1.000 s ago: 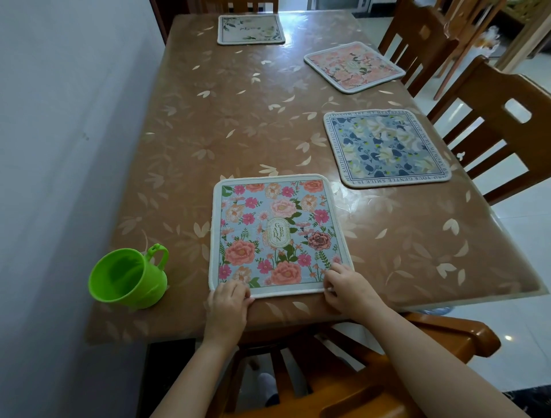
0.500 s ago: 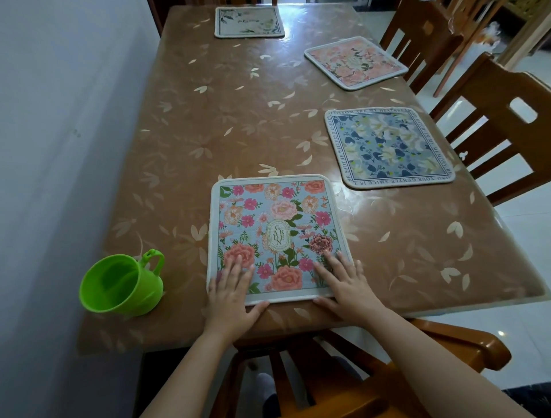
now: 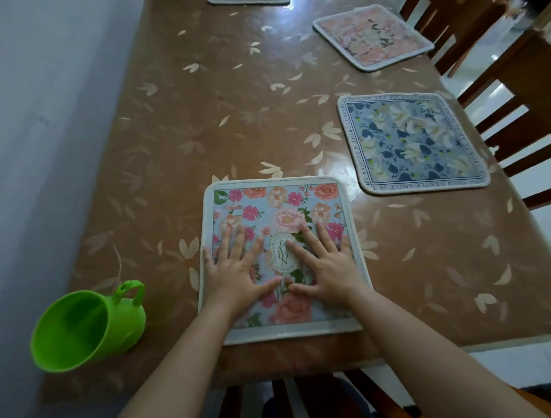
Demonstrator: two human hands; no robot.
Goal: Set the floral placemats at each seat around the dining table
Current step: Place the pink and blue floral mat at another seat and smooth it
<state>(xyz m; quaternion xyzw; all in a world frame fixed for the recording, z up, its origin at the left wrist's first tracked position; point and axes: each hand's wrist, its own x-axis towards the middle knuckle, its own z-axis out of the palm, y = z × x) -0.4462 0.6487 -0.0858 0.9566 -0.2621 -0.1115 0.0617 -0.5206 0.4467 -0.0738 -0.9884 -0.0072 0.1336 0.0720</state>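
A pale blue placemat with pink and peach flowers [image 3: 280, 206] lies flat at the near end of the brown dining table [image 3: 190, 125]. My left hand [image 3: 235, 268] and my right hand [image 3: 325, 265] rest palm down on it, fingers spread, thumbs nearly touching. A blue and white floral placemat [image 3: 411, 143] lies at the right side. A pink floral placemat [image 3: 372, 35] sits further along the right edge. The edge of another placemat [image 3: 247, 1] shows at the far end.
A green plastic cup [image 3: 86, 325] with a handle stands at the table's near left corner. A white wall [image 3: 44, 119] runs along the left side. Wooden chairs [image 3: 507, 125] stand along the right, and one chair [image 3: 298, 396] is below my arms.
Both hands slid forward from the mat's near edge onto its middle, flattening with fingers spread. The camera moved closer to the table.
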